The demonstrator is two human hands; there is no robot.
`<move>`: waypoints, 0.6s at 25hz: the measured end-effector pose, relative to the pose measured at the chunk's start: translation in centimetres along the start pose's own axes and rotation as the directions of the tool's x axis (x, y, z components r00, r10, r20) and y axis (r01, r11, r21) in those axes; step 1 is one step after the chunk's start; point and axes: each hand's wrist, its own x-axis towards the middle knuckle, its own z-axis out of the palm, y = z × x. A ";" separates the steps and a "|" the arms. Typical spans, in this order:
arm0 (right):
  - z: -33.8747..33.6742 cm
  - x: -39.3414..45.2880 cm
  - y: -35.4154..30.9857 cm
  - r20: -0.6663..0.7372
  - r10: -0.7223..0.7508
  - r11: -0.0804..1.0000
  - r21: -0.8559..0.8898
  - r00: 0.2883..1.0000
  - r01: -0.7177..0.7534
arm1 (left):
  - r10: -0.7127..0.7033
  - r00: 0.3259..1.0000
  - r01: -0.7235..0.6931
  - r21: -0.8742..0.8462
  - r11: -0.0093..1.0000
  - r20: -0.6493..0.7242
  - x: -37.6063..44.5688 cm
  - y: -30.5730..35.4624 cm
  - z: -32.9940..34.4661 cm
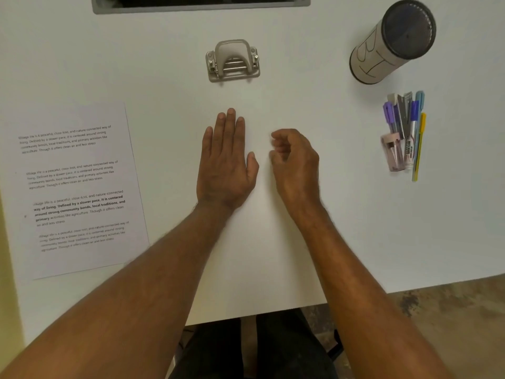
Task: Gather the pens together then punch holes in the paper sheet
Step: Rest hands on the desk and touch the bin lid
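Note:
Several pens and markers (407,132) lie bunched side by side at the right of the white desk (314,105), purple, blue, yellow and pink among them. A printed paper sheet (79,187) lies flat at the left. A beige hole punch (232,61) stands at the middle back. My left hand (226,162) rests flat on the desk, palm down, fingers together, holding nothing. Just to its right my right hand (296,162) hovers with the fingers curled loosely inward and nothing in them. Both hands are well apart from the pens, the paper and the punch.
A cylindrical pen holder (393,42) with a dark mesh rim and handwritten letters stands at the back right, above the pens. A grey cable slot (199,6) runs along the desk's back edge. The front edge of the desk and the floor (451,310) show at bottom right.

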 end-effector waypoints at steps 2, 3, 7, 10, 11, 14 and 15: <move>-0.4 0.8 -0.1 -0.061 0.067 0.992 0.113 0.996 -0.059 | 0.000 1.000 0.000 -0.006 1.000 -0.004 0.0 0.0 0.0; -0.8 1.1 0.1 -0.109 0.074 0.992 0.112 0.991 -0.061 | 0.000 1.000 0.000 -0.006 1.000 -0.005 0.0 0.0 0.0; -0.6 0.3 1.2 0.062 -0.218 0.940 -0.256 0.974 0.227 | 0.003 1.000 -0.003 -0.001 1.000 -0.015 0.0 0.0 0.0; 0.1 -1.0 2.0 0.343 -0.355 0.770 -0.421 0.870 0.480 | 0.008 1.000 -0.008 0.000 1.000 -0.002 -0.1 -0.1 0.0; 0.0 -1.3 2.3 0.395 -0.371 0.732 -0.433 0.840 0.526 | 0.008 1.000 -0.008 0.000 1.000 0.002 -0.1 -0.1 0.0; -1.2 -1.8 2.4 0.482 -0.333 0.751 -0.384 0.810 0.537 | 0.003 1.000 -0.003 0.005 1.000 0.003 -0.1 -0.2 0.1; -1.8 -1.7 2.4 0.499 -0.325 0.750 -0.381 0.803 0.540 | 0.003 1.000 -0.003 0.010 1.000 0.001 -0.1 -0.1 0.1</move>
